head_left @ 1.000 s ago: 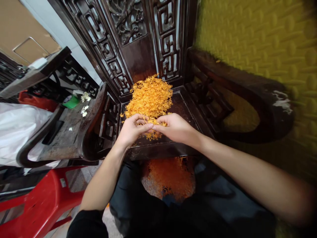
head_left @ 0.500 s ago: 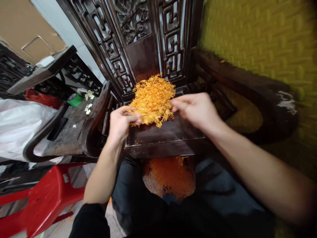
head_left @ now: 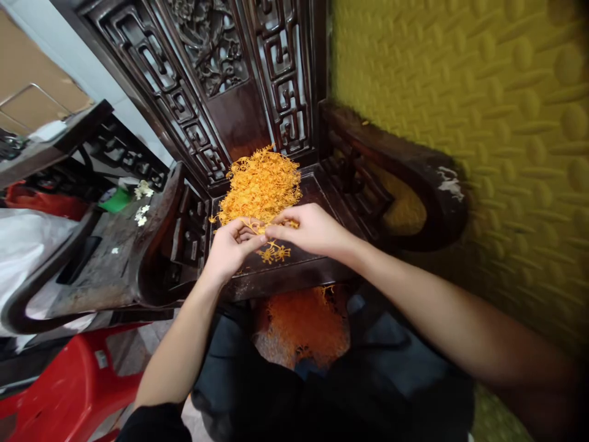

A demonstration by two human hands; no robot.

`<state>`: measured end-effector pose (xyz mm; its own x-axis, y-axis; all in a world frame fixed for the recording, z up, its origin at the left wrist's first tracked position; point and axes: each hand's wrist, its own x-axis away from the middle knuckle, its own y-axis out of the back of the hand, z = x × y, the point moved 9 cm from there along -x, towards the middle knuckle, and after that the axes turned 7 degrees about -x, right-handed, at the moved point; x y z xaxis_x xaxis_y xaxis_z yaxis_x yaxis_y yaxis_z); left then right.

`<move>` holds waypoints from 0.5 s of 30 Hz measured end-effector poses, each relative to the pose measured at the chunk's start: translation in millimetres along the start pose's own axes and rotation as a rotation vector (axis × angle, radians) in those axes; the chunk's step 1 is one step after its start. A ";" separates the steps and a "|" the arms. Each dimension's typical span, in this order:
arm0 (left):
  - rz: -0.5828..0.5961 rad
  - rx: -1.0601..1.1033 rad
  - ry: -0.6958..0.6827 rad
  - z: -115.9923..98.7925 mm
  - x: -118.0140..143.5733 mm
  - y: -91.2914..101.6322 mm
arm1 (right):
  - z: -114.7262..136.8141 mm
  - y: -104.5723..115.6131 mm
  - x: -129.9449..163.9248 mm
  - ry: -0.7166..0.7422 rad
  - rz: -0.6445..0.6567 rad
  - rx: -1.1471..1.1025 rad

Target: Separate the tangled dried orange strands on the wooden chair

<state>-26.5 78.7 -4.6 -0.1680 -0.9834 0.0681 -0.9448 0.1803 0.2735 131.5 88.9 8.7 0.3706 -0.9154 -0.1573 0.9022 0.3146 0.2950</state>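
Note:
A heap of yellow-orange, branched pieces with flower-like ends [head_left: 263,181] lies on the dark wooden chair seat [head_left: 317,184]. In front of it, my left hand [head_left: 226,250] is closed, with thin yellow strands running between thumb and fingers. My right hand [head_left: 315,230] pinches at the same spot, its fingertips meeting the left thumb. Below the fingers hangs a branched yellow piece with flower-like ends [head_left: 275,252]; which hand bears it is hard to tell. Fingers hide part of the held strands.
Beneath the seat, between my knees, is more orange material [head_left: 308,325]. A carved chair back [head_left: 239,123] rises behind the heap. At right stands a curved armrest [head_left: 427,166] near a yellow textured surface [head_left: 460,73]. A red plastic stool [head_left: 69,380] is at lower left.
My right hand has moved left from the heap's right side to meet my left hand in front of it. A branched piece now hangs below the fingers. The view has shifted right.

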 end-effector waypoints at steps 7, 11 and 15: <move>-0.009 -0.165 -0.037 -6.9 5.1 -16.5 | 6.0 -16.5 1.3 0.020 -0.048 0.118; 0.044 -0.049 -0.001 -16.5 2.4 -21.2 | 10.0 -8.9 -3.8 0.045 -0.157 0.103; 0.043 0.056 0.055 -15.5 2.0 -6.1 | -2.4 48.4 -17.7 0.107 -0.389 0.057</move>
<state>-16.8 75.9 8.8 -0.1941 -0.9721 0.1313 -0.9516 0.2192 0.2157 169.1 120.9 23.5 0.0276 -0.9311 -0.3638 0.9672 -0.0671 0.2452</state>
